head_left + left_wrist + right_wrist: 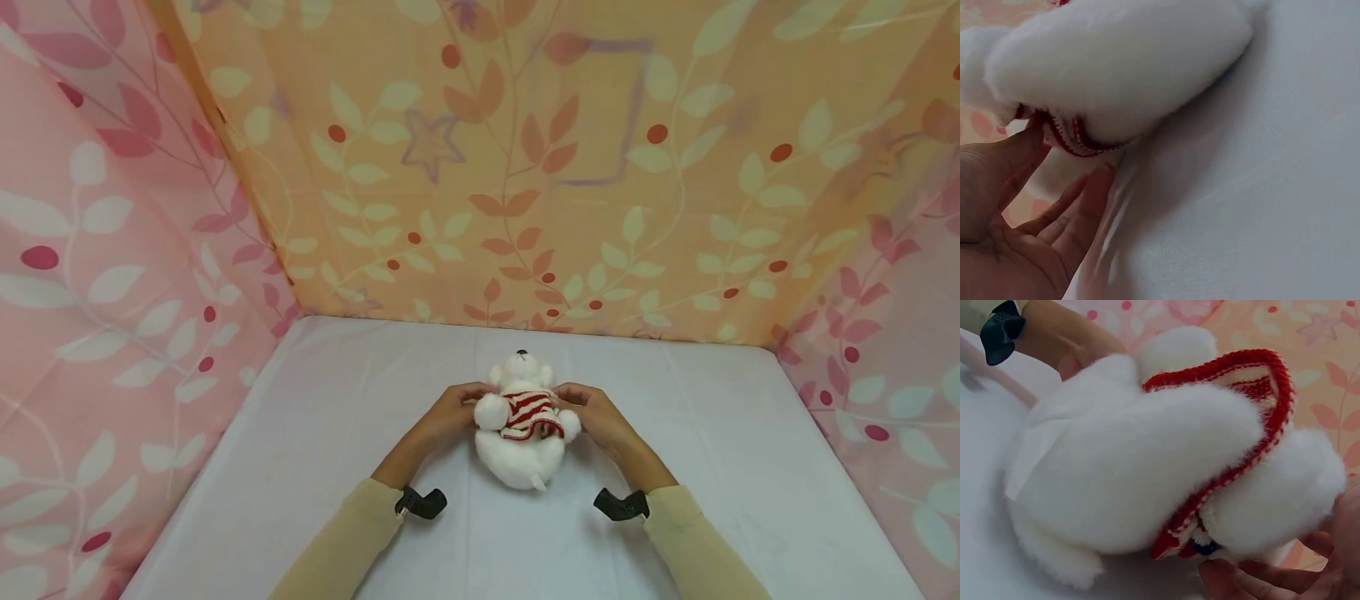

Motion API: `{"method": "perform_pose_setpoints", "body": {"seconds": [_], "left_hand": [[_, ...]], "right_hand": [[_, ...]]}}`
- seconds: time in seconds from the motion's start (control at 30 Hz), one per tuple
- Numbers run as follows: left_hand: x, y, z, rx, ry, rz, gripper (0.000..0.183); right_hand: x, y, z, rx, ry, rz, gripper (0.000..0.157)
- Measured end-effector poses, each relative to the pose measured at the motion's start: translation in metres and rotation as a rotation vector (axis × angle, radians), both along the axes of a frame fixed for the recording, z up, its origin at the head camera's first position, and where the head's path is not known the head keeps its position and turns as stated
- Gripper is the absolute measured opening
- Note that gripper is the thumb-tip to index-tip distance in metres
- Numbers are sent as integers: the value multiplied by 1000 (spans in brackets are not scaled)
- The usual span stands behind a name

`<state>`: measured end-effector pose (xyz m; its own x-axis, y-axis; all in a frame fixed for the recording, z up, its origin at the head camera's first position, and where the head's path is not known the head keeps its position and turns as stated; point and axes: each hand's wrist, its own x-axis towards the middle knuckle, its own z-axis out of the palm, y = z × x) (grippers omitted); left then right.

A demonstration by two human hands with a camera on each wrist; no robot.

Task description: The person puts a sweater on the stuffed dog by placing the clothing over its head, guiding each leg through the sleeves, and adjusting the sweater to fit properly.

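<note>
A white plush bear [517,460] wearing a red-and-white striped knitted sweater [529,410] is on the table, its dark nose towards the far side. My left hand [448,410] holds it from the left near its arm. In the left wrist view the thumb of that hand [1035,250] is at the sweater's red edge, with the other fingers lower down. On the opposite side, my right hand [600,414] grips the bear by the other arm. The right wrist view shows its fingers [1272,581] below the plush arm and sweater hem, partly cut off by the frame.
A white cloth covers the table [360,358]. Behind it hangs an orange leaf-patterned curtain [375,208], with pink patterned curtains [150,308] at both sides. Each wrist wears a black device [423,503] by the cream sleeve.
</note>
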<state>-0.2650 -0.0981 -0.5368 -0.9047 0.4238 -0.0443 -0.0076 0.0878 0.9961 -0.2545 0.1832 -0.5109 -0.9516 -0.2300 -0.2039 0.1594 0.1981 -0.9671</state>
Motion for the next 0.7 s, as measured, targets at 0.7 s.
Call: {"method": "perform_pose_setpoints", "body": {"seconds": [0.7], "left_hand": [[3,23,2,-9,145,114,14]], "right_hand": [[-2,-13,-8,-85,59,-180,24]]}}
